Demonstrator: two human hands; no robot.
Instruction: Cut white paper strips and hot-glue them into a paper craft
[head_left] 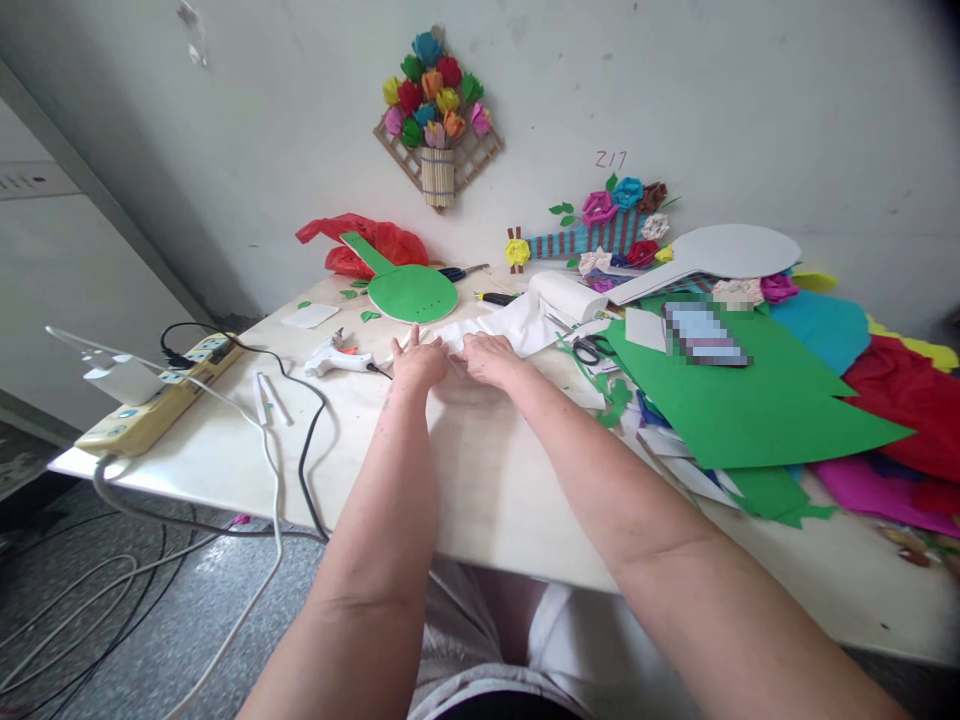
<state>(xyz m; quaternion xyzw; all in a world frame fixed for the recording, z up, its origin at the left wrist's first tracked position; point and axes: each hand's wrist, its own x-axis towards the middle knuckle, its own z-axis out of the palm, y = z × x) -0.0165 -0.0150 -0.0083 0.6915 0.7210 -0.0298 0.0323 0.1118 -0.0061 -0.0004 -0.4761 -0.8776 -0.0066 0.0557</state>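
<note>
My left hand is at the near left edge of a thin white sheet on the table. Its outer fingers stick out, while thumb and forefinger close on the edge. Close beside it, my right hand has curled fingers pinching the same edge. The sheet runs back to a white roll behind my right hand. Both sets of fingertips are partly hidden, and anything small between them cannot be made out. A white glue gun lies left of my left hand. Black-handled scissors rest to the right.
A green paddle-shaped board lies behind my hands. A yellow power strip with cords occupies the left edge. Green sheets, a phone, a white paddle-shaped board and coloured paper crowd the right. Paper flowers hang on the wall.
</note>
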